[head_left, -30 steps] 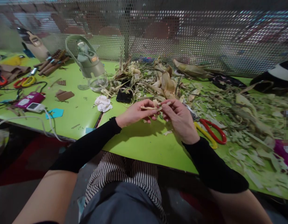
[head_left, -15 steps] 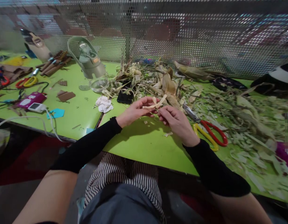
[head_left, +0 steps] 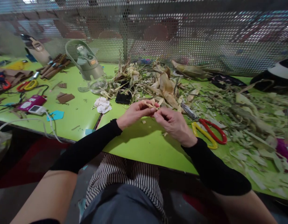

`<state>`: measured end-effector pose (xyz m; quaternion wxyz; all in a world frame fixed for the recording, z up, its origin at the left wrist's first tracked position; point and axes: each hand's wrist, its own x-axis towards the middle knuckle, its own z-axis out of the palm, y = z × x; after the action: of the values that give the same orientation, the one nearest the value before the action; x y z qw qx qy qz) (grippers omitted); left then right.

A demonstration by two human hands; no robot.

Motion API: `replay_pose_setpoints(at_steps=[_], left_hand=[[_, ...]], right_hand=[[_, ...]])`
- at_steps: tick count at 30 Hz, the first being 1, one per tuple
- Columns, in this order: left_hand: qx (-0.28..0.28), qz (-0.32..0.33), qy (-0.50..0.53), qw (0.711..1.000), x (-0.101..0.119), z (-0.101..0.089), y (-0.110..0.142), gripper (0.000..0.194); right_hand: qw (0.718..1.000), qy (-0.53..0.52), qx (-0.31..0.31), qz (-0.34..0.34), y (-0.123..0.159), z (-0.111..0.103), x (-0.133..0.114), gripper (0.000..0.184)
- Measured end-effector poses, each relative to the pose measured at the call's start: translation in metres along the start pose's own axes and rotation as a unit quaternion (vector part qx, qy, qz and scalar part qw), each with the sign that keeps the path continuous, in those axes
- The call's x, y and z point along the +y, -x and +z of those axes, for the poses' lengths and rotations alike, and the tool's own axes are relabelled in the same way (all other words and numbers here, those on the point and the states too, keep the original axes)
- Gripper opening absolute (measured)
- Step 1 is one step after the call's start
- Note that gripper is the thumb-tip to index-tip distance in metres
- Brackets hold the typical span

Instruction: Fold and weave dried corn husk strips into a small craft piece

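Note:
Over the green table's near part, my left hand [head_left: 136,112] pinches a small piece of pale corn husk [head_left: 153,103] with strips sticking out of it. My right hand [head_left: 173,123] meets it from the other side, thumb and fingertips closed at the husk piece; its fingers hide the exact grip. A pair of scissors [head_left: 210,132] with one red and one yellow handle lies just right of my right hand. Behind both hands spreads a heap of dried corn husks [head_left: 166,85]. A black phone [head_left: 123,97] rests at the heap's left front edge.
A crumpled white tissue [head_left: 102,105] and a green-lidded bottle [head_left: 89,65] stand left of the heap. Farther left are a magenta power bank [head_left: 33,102] with a white cable and more scissors [head_left: 27,85]. Husk scraps [head_left: 246,149] cover the right side. A perforated metal screen [head_left: 148,40] closes the back.
My right hand has turned and moved slightly left, closer to my left fingers. The husk piece has tilted and is more covered by the fingers. The view has shifted slightly.

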<state>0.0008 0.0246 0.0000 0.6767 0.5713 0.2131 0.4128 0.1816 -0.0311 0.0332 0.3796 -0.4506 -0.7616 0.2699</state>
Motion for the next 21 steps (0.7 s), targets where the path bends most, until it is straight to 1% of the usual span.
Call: replay_pose_setpoints(at_steps=[2,3,5,7,8,10,11,13,16,18,21], left_hand=[[0.011,0.0,0.001,1.0,-0.002,-0.003,-0.002,0.044],[0.017,-0.001,-0.003,1.0,-0.003,-0.004,-0.003,0.044],[0.025,0.001,-0.014,1.0,-0.007,-0.004,-0.004,0.044],[0.031,0.009,-0.021,0.999,-0.011,-0.002,-0.005,0.047],[0.033,0.012,-0.023,0.999,-0.013,0.0,-0.004,0.049],[0.035,0.003,-0.018,0.999,-0.015,0.005,-0.004,0.053],[0.034,-0.007,-0.009,0.999,-0.015,0.006,-0.003,0.054],[0.033,-0.03,0.023,0.999,-0.012,0.009,-0.002,0.053],[0.041,-0.051,0.085,0.994,-0.006,0.01,0.0,0.05],[0.047,-0.069,0.117,0.99,-0.003,0.009,0.001,0.048],[0.044,-0.095,0.149,0.983,-0.001,0.009,0.002,0.041]], right_hand=[[1.0,0.009,0.01,0.001,0.001,0.003,0.003,0.036],[1.0,0.015,0.027,0.004,0.001,0.004,0.004,0.034],[0.996,0.039,0.079,0.0,0.001,0.006,0.005,0.024],[0.99,0.071,0.114,-0.029,0.002,0.008,0.005,0.028],[0.988,0.087,0.114,-0.05,0.002,0.01,0.005,0.029],[0.985,0.107,0.105,-0.088,0.002,0.012,0.004,0.018],[0.984,0.107,0.107,-0.095,0.003,0.012,0.005,0.016],[0.985,0.088,0.127,-0.082,0.003,0.012,0.005,0.016],[0.989,0.018,0.147,-0.019,0.003,0.008,0.006,0.014],[0.989,-0.033,0.142,0.018,0.002,0.004,0.006,0.019],[0.984,-0.098,0.143,0.04,0.0,0.0,0.007,0.028]])
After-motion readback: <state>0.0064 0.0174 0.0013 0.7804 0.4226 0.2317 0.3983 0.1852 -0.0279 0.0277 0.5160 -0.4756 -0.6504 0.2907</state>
